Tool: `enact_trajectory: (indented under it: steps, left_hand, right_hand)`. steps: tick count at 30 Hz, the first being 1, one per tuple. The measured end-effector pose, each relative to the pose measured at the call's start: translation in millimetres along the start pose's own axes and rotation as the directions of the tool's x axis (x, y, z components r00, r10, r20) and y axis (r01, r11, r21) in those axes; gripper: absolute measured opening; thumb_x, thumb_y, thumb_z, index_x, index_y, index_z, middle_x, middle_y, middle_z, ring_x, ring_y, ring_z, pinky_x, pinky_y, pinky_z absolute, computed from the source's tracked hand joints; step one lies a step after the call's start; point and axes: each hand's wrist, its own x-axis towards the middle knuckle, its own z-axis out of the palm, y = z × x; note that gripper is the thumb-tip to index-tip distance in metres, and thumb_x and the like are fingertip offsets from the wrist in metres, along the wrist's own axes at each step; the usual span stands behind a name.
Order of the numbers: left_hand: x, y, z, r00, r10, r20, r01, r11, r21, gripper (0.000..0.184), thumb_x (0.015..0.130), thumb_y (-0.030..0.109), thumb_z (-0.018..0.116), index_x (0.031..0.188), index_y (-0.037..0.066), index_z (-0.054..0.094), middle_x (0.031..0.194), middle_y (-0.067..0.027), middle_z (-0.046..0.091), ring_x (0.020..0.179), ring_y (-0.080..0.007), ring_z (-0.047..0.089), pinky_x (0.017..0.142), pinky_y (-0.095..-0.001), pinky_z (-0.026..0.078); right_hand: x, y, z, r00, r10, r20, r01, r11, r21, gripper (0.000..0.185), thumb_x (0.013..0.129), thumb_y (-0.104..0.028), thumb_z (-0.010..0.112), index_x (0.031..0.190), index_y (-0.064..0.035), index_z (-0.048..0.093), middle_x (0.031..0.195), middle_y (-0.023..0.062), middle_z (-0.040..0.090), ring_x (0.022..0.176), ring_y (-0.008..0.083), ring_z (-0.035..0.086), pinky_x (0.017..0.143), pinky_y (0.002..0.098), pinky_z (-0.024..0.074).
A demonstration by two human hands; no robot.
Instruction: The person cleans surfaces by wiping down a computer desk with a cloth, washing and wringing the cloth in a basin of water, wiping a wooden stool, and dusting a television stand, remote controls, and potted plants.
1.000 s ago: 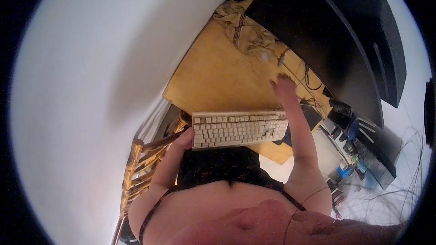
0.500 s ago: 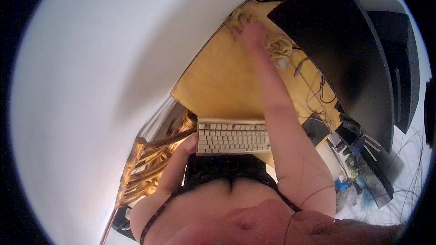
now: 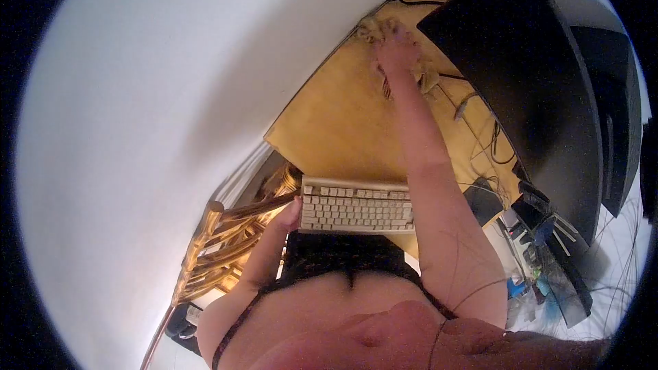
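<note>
My left hand [image 3: 291,214] grips the left end of a yellowed keyboard [image 3: 356,207], fingers wrapped round its edge. The keyboard sits level at the near edge of the desk, just above my lap. My right arm stretches across the keyboard's right end and hides it. Far out on the desk, my right hand [image 3: 397,55] is closed over a loose cream-coloured bundle [image 3: 375,29] that looks like a coiled cable. Parts of the bundle stick out beyond the fingers and under the wrist. Blur hides the fingertips.
The wooden desk [image 3: 336,116] narrows toward a white wall [image 3: 137,82] on the left. A large black monitor [image 3: 521,82] stands at the right, with thin cables [image 3: 495,140] before it. A dark flat object [image 3: 483,199] lies near my forearm. A rattan chair [image 3: 226,240] is at lower left.
My right hand has shifted slightly right over the cream bundle, and the loops that lay right of the wrist are now bunched closer beneath it. The left hand still holds the keyboard.
</note>
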Motion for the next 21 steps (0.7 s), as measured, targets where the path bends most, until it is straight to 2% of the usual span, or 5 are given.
enact_trajectory:
  steps: [3,10,12,19,21]
  left_hand:
    - [0,-10,-8,0.999,-0.009,0.032,0.010,1.000,-0.027,0.099,0.066,0.077,0.040,0.133,0.005,0.029,0.133,-0.0140,0.038,0.119,-0.0264,0.041,0.096,-0.0423,0.037]
    - [-6,17,17,0.995,-0.081,-0.057,0.085,0.994,0.071,0.104,0.061,0.080,0.037,0.134,0.006,0.028,0.133,-0.0136,0.038,0.121,-0.0274,0.039,0.097,-0.0435,0.035]
    - [-5,15,19,0.999,-0.032,-0.011,0.033,0.996,0.077,0.107,0.060,0.081,0.035,0.135,0.006,0.027,0.135,-0.0132,0.036,0.122,-0.0274,0.037,0.099,-0.0430,0.034]
    - [-6,8,15,1.000,0.002,-0.004,-0.002,0.990,0.140,0.105,0.063,0.083,0.028,0.138,0.009,0.020,0.137,-0.0124,0.032,0.124,-0.0276,0.036,0.097,-0.0441,0.035]
    - [-6,7,21,0.999,0.038,-0.003,-0.037,0.988,0.153,0.108,0.062,0.084,0.028,0.138,0.009,0.018,0.137,-0.0120,0.033,0.124,-0.0272,0.036,0.097,-0.0448,0.036]
  right_hand:
    - [0,-6,12,0.972,0.052,-0.231,-0.048,0.999,0.023,0.039,0.077,-0.037,0.054,0.110,-0.0152,0.057,0.107,0.0110,0.053,0.101,0.0278,0.049,0.081,0.0459,0.0380]
    - [-129,-72,33,0.854,-0.467,0.230,0.469,0.882,0.052,0.044,0.075,-0.038,0.056,0.114,-0.0178,0.055,0.110,0.0095,0.053,0.105,0.0255,0.048,0.083,0.0499,0.0379]
    - [-147,-58,36,0.743,-0.669,-0.006,0.668,0.743,0.040,0.041,0.074,-0.035,0.056,0.111,-0.0179,0.056,0.109,0.0087,0.053,0.104,0.0250,0.049,0.083,0.0507,0.0380]
    - [-76,68,12,0.968,-0.061,0.242,0.029,0.991,0.134,0.042,0.075,-0.030,0.056,0.114,-0.0161,0.054,0.109,0.0119,0.055,0.105,0.0292,0.049,0.078,0.0479,0.0418]
    - [-98,84,26,0.999,0.048,-0.015,-0.048,0.999,-0.006,0.049,0.077,-0.039,0.054,0.119,-0.0158,0.051,0.126,0.0141,0.043,0.116,0.0332,0.040,0.089,0.0545,0.0360]
